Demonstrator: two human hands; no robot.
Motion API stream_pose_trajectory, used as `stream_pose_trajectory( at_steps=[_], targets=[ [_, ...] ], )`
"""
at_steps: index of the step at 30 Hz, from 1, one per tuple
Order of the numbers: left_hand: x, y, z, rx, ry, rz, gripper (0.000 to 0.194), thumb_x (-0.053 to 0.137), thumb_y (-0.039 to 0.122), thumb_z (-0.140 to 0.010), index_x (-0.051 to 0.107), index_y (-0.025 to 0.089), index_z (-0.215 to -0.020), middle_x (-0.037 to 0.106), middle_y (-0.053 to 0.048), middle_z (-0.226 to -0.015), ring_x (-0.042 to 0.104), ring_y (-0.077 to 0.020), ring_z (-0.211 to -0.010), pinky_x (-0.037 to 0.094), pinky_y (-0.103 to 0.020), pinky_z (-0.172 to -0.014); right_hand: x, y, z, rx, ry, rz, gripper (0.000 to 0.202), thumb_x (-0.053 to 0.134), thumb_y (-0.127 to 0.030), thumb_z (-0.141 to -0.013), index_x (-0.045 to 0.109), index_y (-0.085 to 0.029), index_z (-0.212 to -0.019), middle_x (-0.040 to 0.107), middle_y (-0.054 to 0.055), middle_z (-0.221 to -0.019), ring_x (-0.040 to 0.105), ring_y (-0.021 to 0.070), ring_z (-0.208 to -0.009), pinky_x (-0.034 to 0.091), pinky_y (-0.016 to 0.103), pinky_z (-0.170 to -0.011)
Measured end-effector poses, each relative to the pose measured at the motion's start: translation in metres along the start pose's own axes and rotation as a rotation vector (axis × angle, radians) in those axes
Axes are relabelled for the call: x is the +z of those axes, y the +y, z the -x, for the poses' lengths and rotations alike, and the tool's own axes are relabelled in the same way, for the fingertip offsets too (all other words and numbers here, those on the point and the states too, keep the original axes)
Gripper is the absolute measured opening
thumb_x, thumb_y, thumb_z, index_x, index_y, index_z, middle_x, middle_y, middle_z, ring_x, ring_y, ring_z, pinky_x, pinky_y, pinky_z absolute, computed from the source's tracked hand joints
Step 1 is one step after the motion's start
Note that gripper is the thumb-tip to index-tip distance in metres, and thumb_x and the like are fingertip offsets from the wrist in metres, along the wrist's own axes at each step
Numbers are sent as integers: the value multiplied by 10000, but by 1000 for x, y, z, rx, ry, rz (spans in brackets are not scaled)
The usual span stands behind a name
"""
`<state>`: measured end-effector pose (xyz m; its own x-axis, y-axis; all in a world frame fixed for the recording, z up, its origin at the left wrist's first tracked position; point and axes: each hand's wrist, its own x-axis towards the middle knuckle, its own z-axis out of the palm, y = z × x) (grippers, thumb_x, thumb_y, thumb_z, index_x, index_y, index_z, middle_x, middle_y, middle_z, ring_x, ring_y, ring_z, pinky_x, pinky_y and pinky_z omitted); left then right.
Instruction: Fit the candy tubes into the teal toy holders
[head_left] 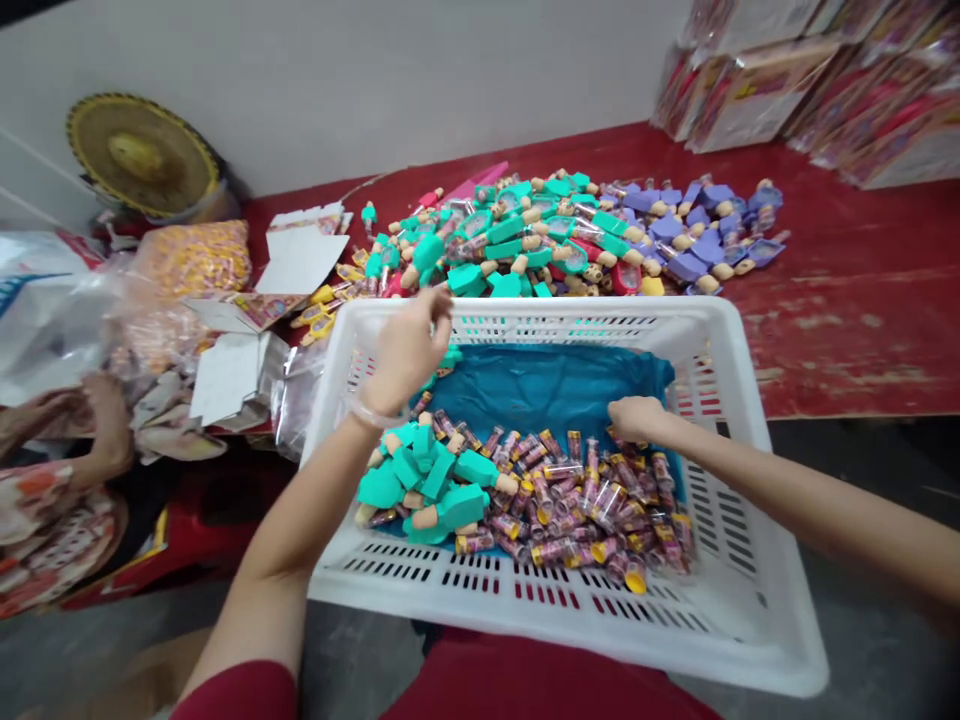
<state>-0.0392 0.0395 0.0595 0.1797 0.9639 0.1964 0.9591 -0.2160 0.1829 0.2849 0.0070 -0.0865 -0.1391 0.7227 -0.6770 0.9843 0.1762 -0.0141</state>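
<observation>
A white slatted plastic basket [570,625] lined with a blue plastic sheet [525,385] stands in front of me. Inside it, small clear tubes [559,500] with yellow caps and purple printing fill the middle and right. Turquoise toy pieces [457,505] with beige knobbed ends are heaped at the left. My left hand [412,345] hovers at the basket's far left rim, fingers curled with a gap to the thumb and nothing visible in them. Down among the far tubes, my right hand [637,418] is closed; its fingertips hide whatever they pinch.
Beyond the basket, a pile of turquoise, purple, red and yellow toy pieces [517,235] lies on a red table [862,300]. Packaged goods [757,95] are stacked back right. At left are white cards [232,380], a bag of orange items [195,260] and another person's arm [97,430].
</observation>
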Motion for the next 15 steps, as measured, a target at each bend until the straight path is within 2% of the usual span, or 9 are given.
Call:
stream_pose_trajectory(
  at_steps=[2,4,6,8,10,13,15],
  targets=[
    [38,-15,15,-26,-151,-31,272,543,258,-881,537,153,-1132,649,-80,-1060,587,-234,-992,452,-397,-897,3,-4,-2,-6,-69,-30,116,647,-222,-654,678,-111,-660,654,143,-647,638,271,-662,441,332,-588],
    [69,-33,23,-82,-218,-75,562,742,299,-718,519,97,-1193,599,-181,-1162,502,-364,-1116,390,-522,-934,3,-12,0,-37,-104,-58,112,671,-225,-620,655,-114,-626,614,110,-576,603,246,-578,424,315,-545],
    [89,-48,26,-109,-246,-97,719,778,342,-675,466,96,-1275,512,-223,-1279,375,-421,-1225,296,-593,-980,0,-23,3,-105,-45,-82,160,676,-229,-616,654,-118,-729,619,102,-647,592,238,-621,410,300,-556],
    [97,-56,28,-99,-271,-93,708,742,367,-717,441,111,-1305,500,-214,-1289,322,-410,-1254,221,-608,-1011,-6,-34,9,-193,66,-120,262,620,-269,-686,618,-142,-915,628,85,-773,581,219,-699,397,279,-590],
    [100,-54,32,-49,-318,-58,648,746,350,-708,483,141,-1261,555,-173,-1212,361,-381,-1219,195,-590,-1028,-16,-43,16,-306,207,-242,289,540,-281,-747,548,-175,-1016,615,49,-831,554,185,-720,376,253,-604],
    [98,-34,47,68,-399,52,618,802,296,-616,536,188,-1164,588,-107,-1144,441,-335,-1151,220,-521,-1046,-32,-50,23,-481,394,-509,355,512,-221,-736,481,-189,-1088,595,4,-813,518,152,-686,349,230,-600],
    [92,-17,60,125,-426,152,596,774,313,-651,504,185,-1167,582,-85,-1138,485,-283,-1105,294,-430,-1022,-38,-53,26,-565,440,-612,479,502,-179,-731,432,-186,-1205,598,-4,-809,524,151,-685,352,227,-614]
  ],
)
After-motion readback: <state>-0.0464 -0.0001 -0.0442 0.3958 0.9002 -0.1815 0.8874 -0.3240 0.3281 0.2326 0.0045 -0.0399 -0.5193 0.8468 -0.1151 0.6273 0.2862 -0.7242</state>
